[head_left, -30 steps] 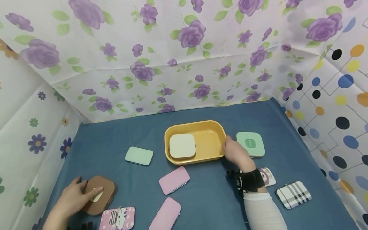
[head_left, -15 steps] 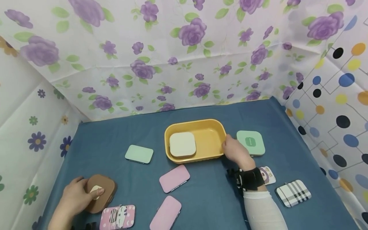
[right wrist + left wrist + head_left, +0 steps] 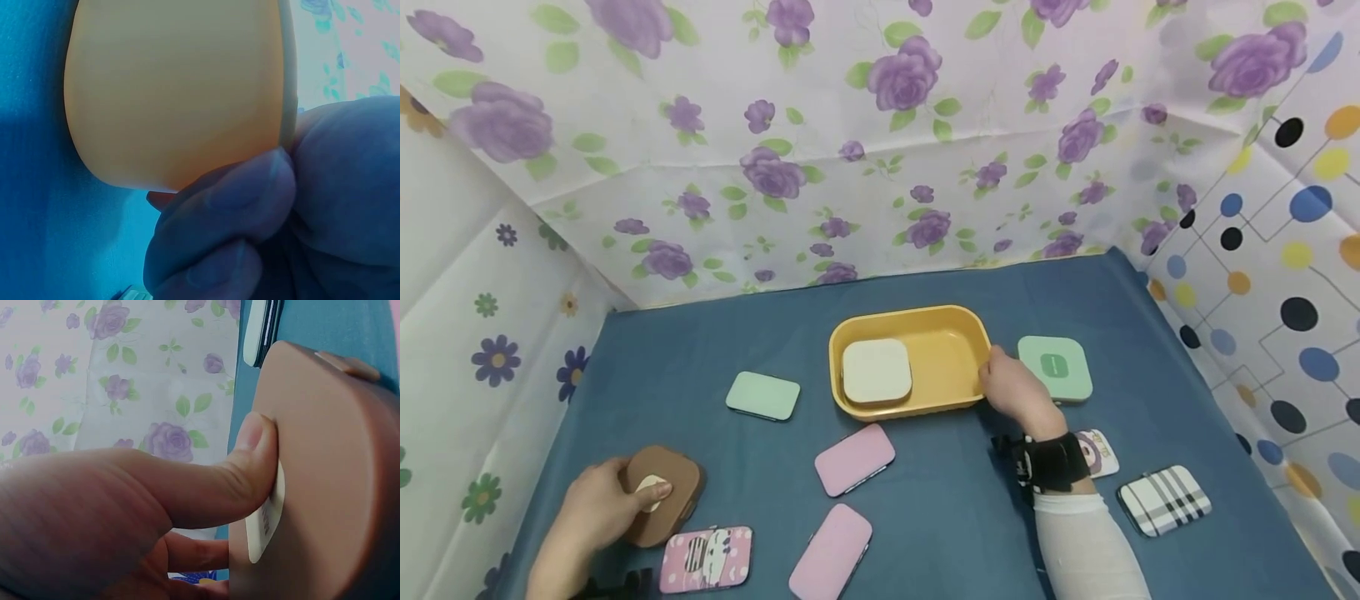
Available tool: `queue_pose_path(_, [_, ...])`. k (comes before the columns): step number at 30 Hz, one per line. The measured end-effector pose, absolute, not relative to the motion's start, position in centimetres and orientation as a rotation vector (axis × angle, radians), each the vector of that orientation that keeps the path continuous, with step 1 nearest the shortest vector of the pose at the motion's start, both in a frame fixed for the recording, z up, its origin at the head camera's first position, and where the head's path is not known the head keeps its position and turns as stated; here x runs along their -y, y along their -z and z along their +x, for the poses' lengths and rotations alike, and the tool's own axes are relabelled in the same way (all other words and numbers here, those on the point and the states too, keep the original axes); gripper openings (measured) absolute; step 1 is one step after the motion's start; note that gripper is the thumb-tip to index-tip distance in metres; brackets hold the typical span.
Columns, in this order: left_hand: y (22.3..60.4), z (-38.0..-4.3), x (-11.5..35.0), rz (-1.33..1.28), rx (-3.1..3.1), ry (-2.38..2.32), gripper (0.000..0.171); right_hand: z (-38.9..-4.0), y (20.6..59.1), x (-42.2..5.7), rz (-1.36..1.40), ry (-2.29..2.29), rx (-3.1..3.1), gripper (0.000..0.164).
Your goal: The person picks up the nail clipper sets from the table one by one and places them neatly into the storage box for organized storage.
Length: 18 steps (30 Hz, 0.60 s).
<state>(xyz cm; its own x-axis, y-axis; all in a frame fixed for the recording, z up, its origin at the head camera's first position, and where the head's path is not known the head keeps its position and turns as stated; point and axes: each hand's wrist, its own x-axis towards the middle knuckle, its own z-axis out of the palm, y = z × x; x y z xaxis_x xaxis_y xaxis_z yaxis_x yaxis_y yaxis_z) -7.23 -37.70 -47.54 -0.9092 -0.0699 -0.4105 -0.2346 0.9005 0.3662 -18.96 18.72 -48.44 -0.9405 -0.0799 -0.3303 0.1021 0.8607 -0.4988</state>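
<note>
My left hand (image 3: 597, 503) holds a brown rounded case (image 3: 683, 483) at the front left. Its thumb presses the cream label (image 3: 265, 525) on top, and the other fingers go round the left side, partly hidden in the left wrist view. With my right hand (image 3: 1017, 390) I pinch the right end of a yellow tray (image 3: 951, 367); the curled fingers show at its rim in the right wrist view. Inside the tray's left half sits a cream-topped rounded case (image 3: 876, 370). Beside the brown case lies a pink cartoon-print case (image 3: 707, 560).
On the blue cloth (image 3: 955, 483) lie a pale green case (image 3: 763, 395), two pink cases, the upper pink case (image 3: 855, 459) and lower pink case (image 3: 831, 552), a mint square case (image 3: 1055, 367), a partly hidden printed case (image 3: 1099, 454) and a plaid case (image 3: 1165, 500). Patterned sheets surround it.
My left fingers have drawn in against the brown case's left side, and the thumb has stayed on its label. The right hand keeps its hold on the tray. The head view has shifted slightly.
</note>
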Motion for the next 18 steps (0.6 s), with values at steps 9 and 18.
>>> queue_pose_path(9, [47.6, -7.7, 38.6, -0.293, -2.597, -0.723, 0.109, -19.1, 48.3, -18.6, 0.03, 0.748, -2.678, 0.046])
queue_pose_path(18, [47.3, -7.9, 38.9, -0.381, -2.468, -0.824, 0.119, -19.1, 48.3, -18.9, 0.031, 0.746, -2.664, 0.046])
